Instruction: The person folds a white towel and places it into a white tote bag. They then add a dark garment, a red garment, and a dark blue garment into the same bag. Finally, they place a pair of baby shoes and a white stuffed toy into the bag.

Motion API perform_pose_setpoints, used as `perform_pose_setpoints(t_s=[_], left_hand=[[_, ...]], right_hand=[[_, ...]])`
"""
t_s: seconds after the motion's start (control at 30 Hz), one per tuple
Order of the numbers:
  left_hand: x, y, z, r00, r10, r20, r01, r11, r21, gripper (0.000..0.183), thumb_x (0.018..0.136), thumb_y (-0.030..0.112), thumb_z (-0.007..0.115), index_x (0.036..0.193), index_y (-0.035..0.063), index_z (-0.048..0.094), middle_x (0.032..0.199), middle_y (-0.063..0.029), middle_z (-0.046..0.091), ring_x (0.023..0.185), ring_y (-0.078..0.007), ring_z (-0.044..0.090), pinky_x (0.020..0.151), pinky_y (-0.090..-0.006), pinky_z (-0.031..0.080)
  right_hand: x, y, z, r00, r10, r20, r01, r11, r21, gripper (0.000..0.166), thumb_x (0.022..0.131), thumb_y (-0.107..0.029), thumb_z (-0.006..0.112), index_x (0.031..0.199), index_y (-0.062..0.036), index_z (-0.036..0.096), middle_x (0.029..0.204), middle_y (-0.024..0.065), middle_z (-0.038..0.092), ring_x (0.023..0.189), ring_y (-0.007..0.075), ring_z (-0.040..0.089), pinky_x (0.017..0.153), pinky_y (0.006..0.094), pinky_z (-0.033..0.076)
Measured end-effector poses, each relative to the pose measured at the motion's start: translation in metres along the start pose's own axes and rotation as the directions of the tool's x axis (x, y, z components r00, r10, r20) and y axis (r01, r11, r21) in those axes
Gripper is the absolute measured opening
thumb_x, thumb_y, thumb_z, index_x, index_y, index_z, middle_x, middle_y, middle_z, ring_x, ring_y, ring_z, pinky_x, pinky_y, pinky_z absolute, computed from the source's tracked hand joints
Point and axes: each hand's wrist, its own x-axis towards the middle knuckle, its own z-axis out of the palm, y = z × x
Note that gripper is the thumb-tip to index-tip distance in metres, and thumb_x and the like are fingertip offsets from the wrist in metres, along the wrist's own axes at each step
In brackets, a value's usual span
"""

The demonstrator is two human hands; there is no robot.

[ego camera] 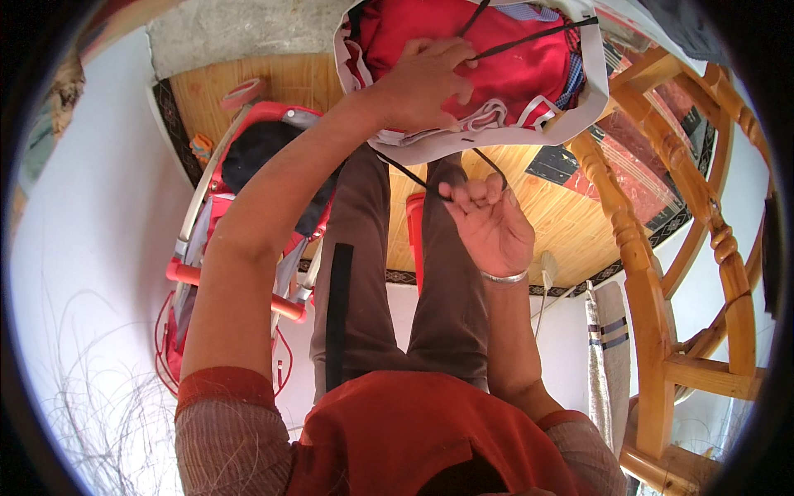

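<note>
A white paper bag [574,124] with black cord handles stands open at the top. Folded red cloth [508,68] fills it, with white-edged pieces and blue checked fabric [574,80] at the sides. My left hand [428,87] is over the cloth inside the bag's mouth. Two straight lengths of the far black cord [527,42] run to its fingers, which close on them. Below the bag's near rim, my right hand [493,226] is palm up, its fingers hooked in the near black cord [406,170]. A silver bangle [504,277] circles that wrist.
A red and grey folding stroller [214,192] with a black cloth [260,155] on it stands at the left. Turned wooden chair legs [611,192] rise at the right. Behind my legs is a red plastic object [417,235]. A striped towel [611,347] hangs lower right.
</note>
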Motion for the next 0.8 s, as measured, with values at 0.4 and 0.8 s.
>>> perform_pose_setpoints(t_s=[0.4, 0.8], left_hand=[[0.001, 0.063, -0.035, 0.961, -0.126, -0.247, 0.049, 0.954, -0.294, 0.056, 0.076, 0.001, 0.064, 0.127, 0.0067, 0.042, 0.102, -0.0156, 0.059, 0.092, -0.0353, 0.060, 0.081, -0.0413, 0.048], [-0.066, 0.076, -0.015, 0.906, -0.185, -0.380, 0.154, 0.982, -0.111, 0.071, 0.075, -0.002, 0.060, 0.141, 0.0051, 0.036, 0.141, -0.0193, 0.042, 0.130, -0.0390, 0.039, 0.109, -0.0452, 0.031]], right_hand=[[0.088, -0.001, 0.005, 0.947, -0.310, -0.081, 0.320, 0.919, 0.229, 0.045, 0.101, -0.027, 0.044, 0.141, -0.0060, 0.040, 0.145, 0.0094, 0.043, 0.135, 0.0253, 0.037, 0.114, 0.0452, 0.026], [0.060, -0.012, 0.018, 0.915, -0.309, -0.261, 0.375, 0.890, 0.259, 0.024, 0.096, -0.031, 0.054, 0.093, -0.0080, 0.061, 0.099, 0.0024, 0.065, 0.116, 0.0237, 0.054, 0.107, 0.0475, 0.031]])
